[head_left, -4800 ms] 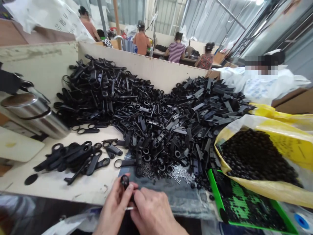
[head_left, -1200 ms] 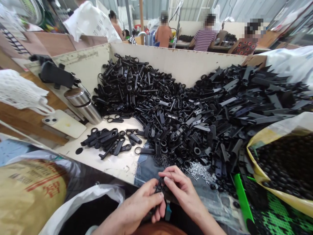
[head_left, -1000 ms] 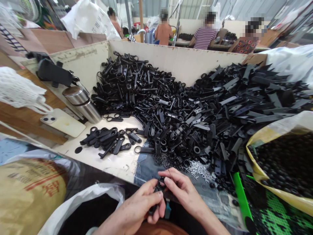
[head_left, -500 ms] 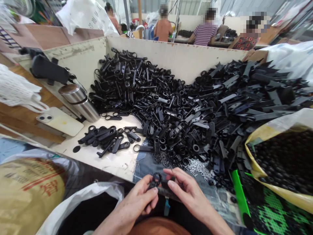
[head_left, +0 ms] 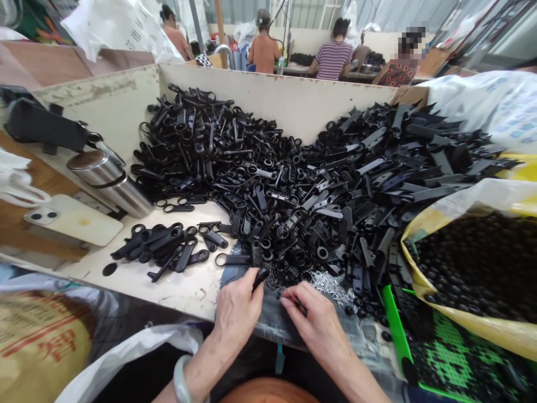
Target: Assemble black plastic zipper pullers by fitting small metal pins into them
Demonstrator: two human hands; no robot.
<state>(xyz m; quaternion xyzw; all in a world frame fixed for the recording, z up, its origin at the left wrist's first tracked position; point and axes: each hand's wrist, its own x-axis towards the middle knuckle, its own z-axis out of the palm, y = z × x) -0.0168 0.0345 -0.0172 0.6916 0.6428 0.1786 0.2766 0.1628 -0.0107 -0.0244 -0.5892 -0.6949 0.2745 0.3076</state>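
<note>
The left hand [head_left: 239, 302] is gripping a black plastic part [head_left: 260, 277] over the dark grey cloth [head_left: 272, 327], on the near side of the heap of black plastic parts [head_left: 251, 168]. To its right, the right hand [head_left: 312, 313] is curling its fingers near the silver pins [head_left: 331, 286]; whether they are closing on anything cannot be told. A steel flask [head_left: 130, 193] is standing at left, while a green tray [head_left: 396, 330] is lying at near right, beside an open yellow sack [head_left: 482, 324].
</note>
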